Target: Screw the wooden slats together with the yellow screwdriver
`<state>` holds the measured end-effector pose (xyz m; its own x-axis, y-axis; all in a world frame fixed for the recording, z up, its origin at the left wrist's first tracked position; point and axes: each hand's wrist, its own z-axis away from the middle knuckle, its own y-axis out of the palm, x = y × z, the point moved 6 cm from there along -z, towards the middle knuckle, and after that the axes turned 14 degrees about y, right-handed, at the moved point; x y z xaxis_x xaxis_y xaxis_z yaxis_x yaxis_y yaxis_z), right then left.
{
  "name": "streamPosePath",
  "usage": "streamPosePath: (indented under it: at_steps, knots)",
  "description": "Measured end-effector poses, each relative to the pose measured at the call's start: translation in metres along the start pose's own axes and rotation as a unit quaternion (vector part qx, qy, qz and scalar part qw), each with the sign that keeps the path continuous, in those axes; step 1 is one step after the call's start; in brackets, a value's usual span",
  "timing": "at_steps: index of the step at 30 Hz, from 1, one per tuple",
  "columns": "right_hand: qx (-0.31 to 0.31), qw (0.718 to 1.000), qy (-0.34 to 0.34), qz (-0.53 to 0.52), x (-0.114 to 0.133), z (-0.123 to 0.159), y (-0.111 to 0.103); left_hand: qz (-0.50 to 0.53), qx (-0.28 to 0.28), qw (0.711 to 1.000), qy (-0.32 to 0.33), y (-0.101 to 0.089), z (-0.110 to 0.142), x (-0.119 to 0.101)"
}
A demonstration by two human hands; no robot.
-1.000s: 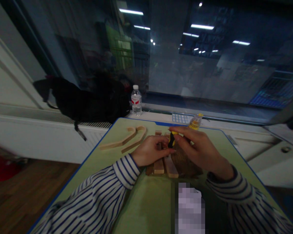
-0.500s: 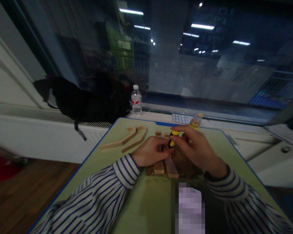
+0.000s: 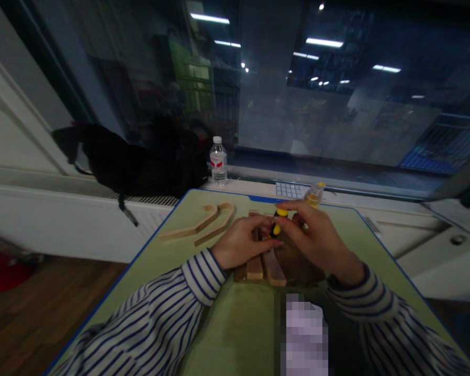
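A short screwdriver (image 3: pixel 277 223) with a black and yellow handle stands tilted over the wooden pieces, its tip hidden. My right hand (image 3: pixel 315 237) pinches the top of the handle between thumb and fingers. Low on the same tool, the thumb and fingers of my left hand (image 3: pixel 241 243) close around it; what else they may touch is hidden. Beneath both hands lies a dark brown wooden board (image 3: pixel 297 263). Two wooden slats, a left slat (image 3: pixel 255 267) and a right slat (image 3: pixel 274 269), rest on it, partly covered by my hands.
Two curved wooden strips (image 3: pixel 215 225) lie on the green tabletop (image 3: pixel 215 324) at left. Behind are a water bottle (image 3: pixel 219 163), a black bag (image 3: pixel 141 162) and a clear yellow-capped container (image 3: pixel 314 195). A pixelated pale object (image 3: pixel 305 334) is in front.
The fingers of my left hand have shifted slightly around the lower part of the screwdriver. My right hand stays at the handle's top, almost unmoved.
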<state>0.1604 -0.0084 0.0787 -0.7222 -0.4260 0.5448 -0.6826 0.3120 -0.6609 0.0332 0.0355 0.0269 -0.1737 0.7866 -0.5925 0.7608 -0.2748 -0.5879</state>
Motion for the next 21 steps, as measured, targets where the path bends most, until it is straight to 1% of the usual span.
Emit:
streamPosePath:
  at_steps: [4,8,10,15,21]
  knots:
    - [0.004,1.000,0.009,-0.007,0.003,0.000,-0.003,0.009,-0.008,1.000,0.002,0.000,0.000,0.001]
    - [0.038,0.999,0.022,-0.030,0.007,0.000,-0.003,0.021,-0.007,1.000,0.004,-0.001,0.000,0.000]
    - [0.046,0.998,0.013,-0.028,0.009,0.000,-0.004,0.024,-0.006,1.000,0.007,-0.001,0.001,0.001]
    - [0.040,0.999,-0.015,-0.018,0.010,-0.001,-0.002,0.025,0.004,0.999,0.023,-0.001,0.001,0.001]
    - [0.024,1.000,-0.013,0.001,0.010,-0.003,-0.002,0.006,0.039,0.999,0.027,0.002,0.001,-0.002]
